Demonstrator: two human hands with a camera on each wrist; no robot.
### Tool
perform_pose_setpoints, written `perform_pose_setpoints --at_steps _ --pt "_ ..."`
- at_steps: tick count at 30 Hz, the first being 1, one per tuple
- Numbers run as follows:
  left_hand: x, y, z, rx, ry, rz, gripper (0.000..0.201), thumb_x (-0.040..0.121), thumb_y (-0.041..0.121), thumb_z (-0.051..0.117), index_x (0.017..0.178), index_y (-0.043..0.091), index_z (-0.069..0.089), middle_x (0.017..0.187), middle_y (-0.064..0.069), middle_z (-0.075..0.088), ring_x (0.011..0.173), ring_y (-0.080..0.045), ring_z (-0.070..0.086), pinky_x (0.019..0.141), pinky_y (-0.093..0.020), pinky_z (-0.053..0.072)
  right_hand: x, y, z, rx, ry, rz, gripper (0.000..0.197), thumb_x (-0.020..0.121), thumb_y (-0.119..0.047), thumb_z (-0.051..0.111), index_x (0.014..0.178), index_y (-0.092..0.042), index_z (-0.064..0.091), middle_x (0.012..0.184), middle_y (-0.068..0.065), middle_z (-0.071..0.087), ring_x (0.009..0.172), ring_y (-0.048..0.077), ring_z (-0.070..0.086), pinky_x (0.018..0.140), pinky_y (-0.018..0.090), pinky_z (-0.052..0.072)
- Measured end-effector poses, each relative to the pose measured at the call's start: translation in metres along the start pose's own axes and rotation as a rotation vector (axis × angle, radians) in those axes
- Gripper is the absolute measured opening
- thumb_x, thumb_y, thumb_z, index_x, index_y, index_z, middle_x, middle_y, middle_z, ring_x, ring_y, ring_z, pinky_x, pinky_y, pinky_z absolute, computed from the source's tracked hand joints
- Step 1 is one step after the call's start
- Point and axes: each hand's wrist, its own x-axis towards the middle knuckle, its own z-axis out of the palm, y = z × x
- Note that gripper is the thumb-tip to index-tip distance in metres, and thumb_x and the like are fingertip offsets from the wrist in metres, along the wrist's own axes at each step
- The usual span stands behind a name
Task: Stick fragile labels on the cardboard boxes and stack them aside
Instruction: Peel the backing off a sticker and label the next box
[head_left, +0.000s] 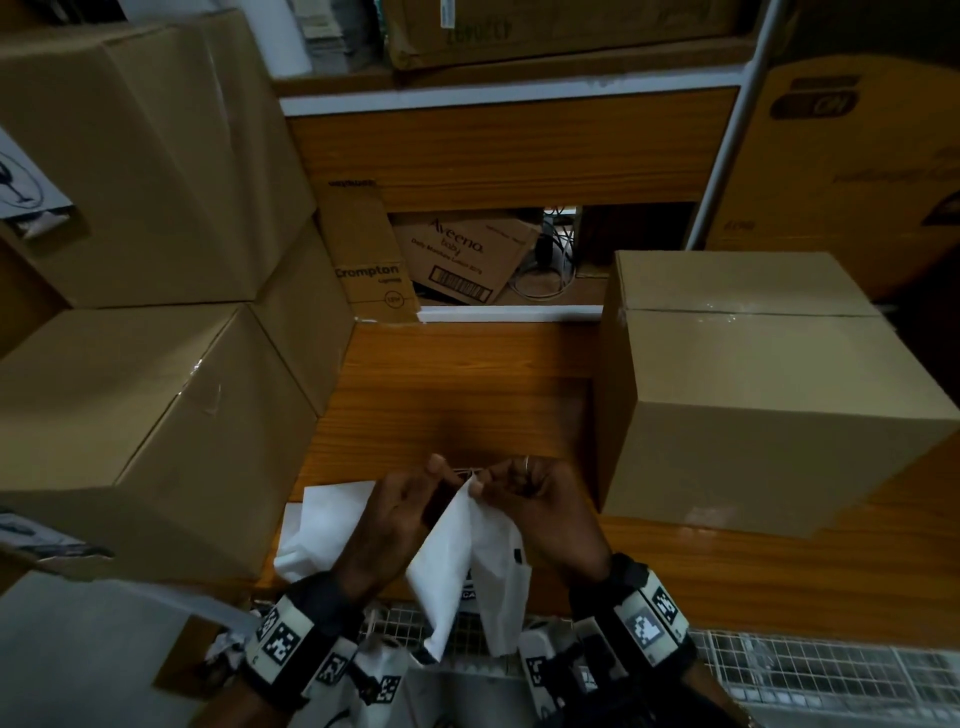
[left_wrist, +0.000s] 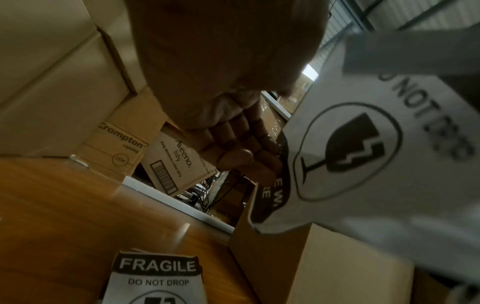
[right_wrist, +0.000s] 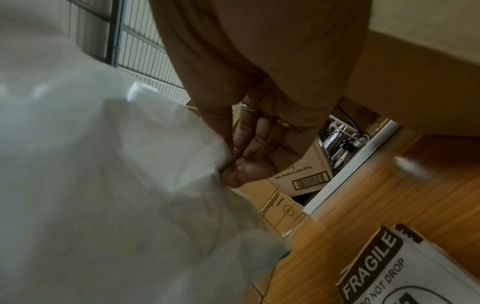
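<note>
Both hands meet over the near edge of the wooden table (head_left: 467, 405), each pinching the top of one white fragile label (head_left: 457, 561) that splits into two hanging sheets. My left hand (head_left: 415, 499) pinches the left sheet, whose printed face (left_wrist: 363, 156) shows a broken-glass symbol. My right hand (head_left: 514, 493) pinches the other sheet (right_wrist: 116, 185), blank side toward its camera. More fragile labels (head_left: 332, 519) (left_wrist: 155, 279) (right_wrist: 405, 273) lie on the table under the hands. A plain taped cardboard box (head_left: 769, 395) stands just right of the hands.
Stacked cardboard boxes (head_left: 140, 405) fill the left side, some bearing labels (head_left: 21, 182). Crompton (head_left: 369, 260) and Aveeno (head_left: 462, 254) cartons sit in a shelf opening behind the table. A wire mesh rack (head_left: 810, 670) lies below the table edge.
</note>
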Motion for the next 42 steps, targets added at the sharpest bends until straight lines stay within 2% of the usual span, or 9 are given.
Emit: perform_pose_setpoints --at_steps 5,10,16,21,27,31,34,38,42 --pt "0.006 0.004 -0.003 0.107 -0.082 0.073 0.012 0.096 0.025 0.065 0.086 0.025 0.073 0.071 0.009 0.069 0.06 -0.008 0.055 0.056 -0.027 0.039 -0.005 -0.002 -0.001 -0.059 -0.059 -0.054 0.016 0.095 -0.006 0.071 0.088 0.007 0.077 0.088 0.016 0.078 0.085 0.032 0.075 0.076 0.034 0.059" --pt "0.004 0.001 0.002 0.251 -0.08 0.134 0.014 0.096 0.035 0.061 0.087 0.028 0.069 0.075 0.015 0.069 0.061 -0.007 0.058 0.055 -0.029 0.041 -0.005 0.008 0.001 -0.105 -0.034 -0.01 0.017 0.096 -0.012 0.071 0.087 0.002 0.074 0.086 0.012 0.077 0.086 0.022 0.074 0.077 0.036 0.058" --pt "0.005 -0.004 0.011 0.162 0.059 0.107 0.024 0.094 0.047 0.053 0.086 0.026 0.063 0.069 -0.014 0.054 0.06 -0.029 0.047 0.056 -0.038 0.038 -0.006 0.015 0.006 0.029 0.151 0.07 0.015 0.099 -0.007 0.064 0.092 0.006 0.068 0.091 0.02 0.074 0.088 0.026 0.071 0.079 0.034 0.058" --pt "0.004 -0.01 0.017 0.069 0.168 0.007 0.019 0.104 0.023 0.055 0.085 0.022 0.061 0.062 0.005 0.043 0.058 -0.008 0.039 0.055 -0.031 0.034 -0.004 0.021 0.012 0.162 0.218 0.158 0.013 0.096 -0.018 0.068 0.09 -0.007 0.071 0.092 0.028 0.068 0.086 0.037 0.062 0.085 0.054 0.052" --pt "0.004 -0.01 0.024 -0.112 0.239 -0.127 0.024 0.105 0.007 0.049 0.083 0.01 0.06 0.074 0.0 0.052 0.073 -0.01 0.047 0.071 -0.029 0.04 -0.006 0.012 0.014 0.329 0.214 0.297 0.024 0.099 -0.004 0.059 0.079 -0.012 0.067 0.077 0.006 0.067 0.071 0.019 0.061 0.073 0.037 0.05" --pt "0.006 -0.011 0.007 -0.176 0.09 -0.215 0.021 0.105 0.019 0.051 0.099 0.002 0.063 0.1 -0.028 0.063 0.093 -0.035 0.06 0.086 -0.05 0.048 -0.003 0.007 0.007 0.235 0.152 0.228 0.027 0.104 -0.022 0.056 0.106 0.003 0.065 0.1 0.017 0.074 0.092 0.031 0.072 0.088 0.042 0.058" --pt "0.005 -0.008 -0.004 -0.166 0.074 -0.217 0.031 0.102 0.027 0.053 0.107 -0.003 0.06 0.107 -0.035 0.06 0.102 -0.05 0.061 0.093 -0.06 0.049 -0.013 -0.002 0.005 0.006 0.101 0.162 0.049 0.086 -0.044 0.072 0.111 -0.003 0.06 0.108 0.009 0.073 0.101 0.015 0.072 0.088 0.031 0.058" --pt "0.005 -0.002 -0.003 0.001 0.057 -0.133 0.04 0.096 0.051 0.058 0.098 0.012 0.063 0.092 -0.024 0.062 0.09 -0.042 0.063 0.083 -0.062 0.051 -0.032 0.001 0.015 -0.354 0.039 0.137 0.063 0.065 -0.059 0.089 0.105 -0.027 0.052 0.108 -0.009 0.063 0.098 0.003 0.06 0.085 0.03 0.055" --pt "0.008 -0.008 0.002 0.076 0.093 -0.118 0.037 0.092 0.061 0.051 0.09 0.024 0.059 0.078 -0.01 0.055 0.075 -0.033 0.056 0.072 -0.054 0.05 -0.032 0.012 0.021 -0.402 0.025 0.17 0.057 0.069 -0.038 0.092 0.103 -0.026 0.048 0.109 -0.008 0.06 0.099 0.008 0.061 0.077 0.032 0.058"
